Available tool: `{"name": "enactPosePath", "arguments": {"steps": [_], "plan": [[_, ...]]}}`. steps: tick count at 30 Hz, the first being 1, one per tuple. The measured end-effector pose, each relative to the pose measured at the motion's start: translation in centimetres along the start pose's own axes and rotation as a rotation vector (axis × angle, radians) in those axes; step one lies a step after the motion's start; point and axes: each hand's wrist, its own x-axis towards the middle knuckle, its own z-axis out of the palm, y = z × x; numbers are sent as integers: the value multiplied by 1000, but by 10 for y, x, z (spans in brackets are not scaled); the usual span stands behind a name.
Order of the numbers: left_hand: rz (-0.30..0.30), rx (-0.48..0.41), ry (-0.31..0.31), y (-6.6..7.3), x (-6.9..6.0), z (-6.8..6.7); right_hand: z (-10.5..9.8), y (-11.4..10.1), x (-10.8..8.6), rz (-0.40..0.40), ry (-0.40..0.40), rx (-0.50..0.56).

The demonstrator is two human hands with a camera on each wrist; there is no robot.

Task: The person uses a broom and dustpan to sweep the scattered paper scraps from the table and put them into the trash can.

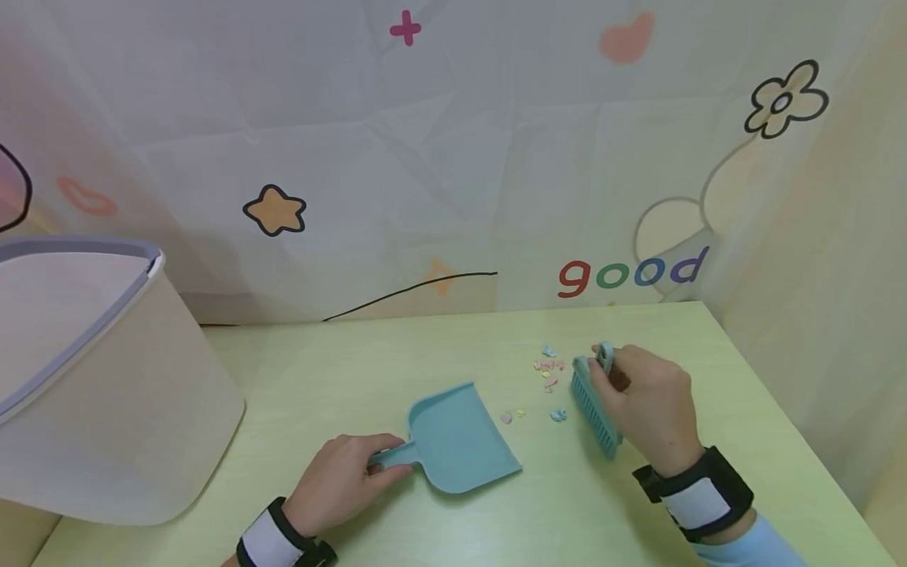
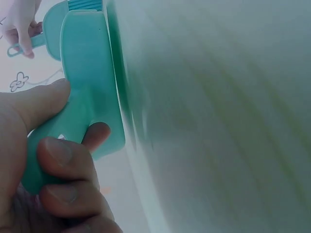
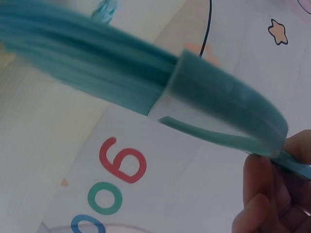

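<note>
1. With 12 o'clock away from the person, the bin (image 1: pixel 152 394) stands at far left on the desk (image 1: pixel 538 520), at 10 o'clock from the left hand (image 1: pixel 343 476) and outside the span between dustpan and brush.
2. The left hand pinches the dustpan's handle, its thumb above and fingers curled beneath.
3. The dustpan (image 1: pixel 460 441) has its handle pointing between 8 and 9 o'clock; its flat lip faces between 2 and 3, towards the scraps.
4. The scraps (image 1: pixel 550 365) lie between lip and brush. The main cluster sits towards 1 or 2 o'clock from the lip; a pink scrap (image 1: pixel 506 418) lies just beside the lip, and a blue scrap (image 1: pixel 558 415) near 3 o'clock.
5. The brush (image 1: pixel 594 413) is just past the scraps, its long axis running 11 to 5 o'clock. Whether its bristles touch the desk, I cannot tell.
6. The right hand (image 1: pixel 655 402) pinches the brush's handle between thumb and fingers. It is nearer the cluster, which lies at about 10 o'clock from it.
7. At 12 o'clock, the backdrop (image 1: pixel 425 157) rises behind the desk.
</note>
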Motion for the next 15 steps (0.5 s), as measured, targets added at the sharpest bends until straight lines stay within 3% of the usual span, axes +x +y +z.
{"name": "enactPosePath", "arguments": {"steps": [15], "plan": [[19,-47,-4,-7,5,-3,28,-49,5,-82,-6,115]]}}
